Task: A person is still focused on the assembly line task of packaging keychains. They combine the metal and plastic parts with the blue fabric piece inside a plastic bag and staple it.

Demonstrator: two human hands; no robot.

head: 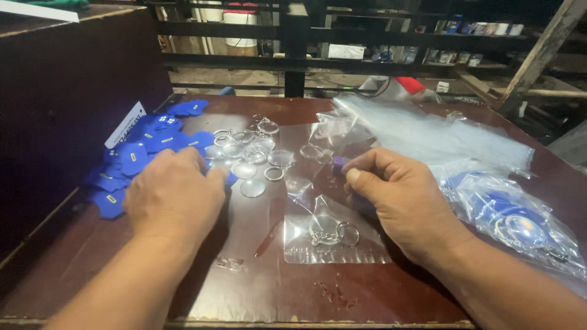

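On the dark red-brown wooden table (pixel 379 299), the left hand (pixel 174 195) lies palm-down with curled fingers over the blue shirt-shaped tags (pixel 137 153) near the left edge, while the right hand (pixel 400 198) pinches a small blue piece (pixel 340 161) above a clear plastic bag (pixel 333 235) holding a metal key ring near the front edge.

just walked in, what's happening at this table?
A person works at a dark wooden table. The left hand rests palm down on blue tags beside clear round discs. The right hand pinches a small purple-blue piece over a small clear bag holding a key ring with chain. Filled bags lie to the right.
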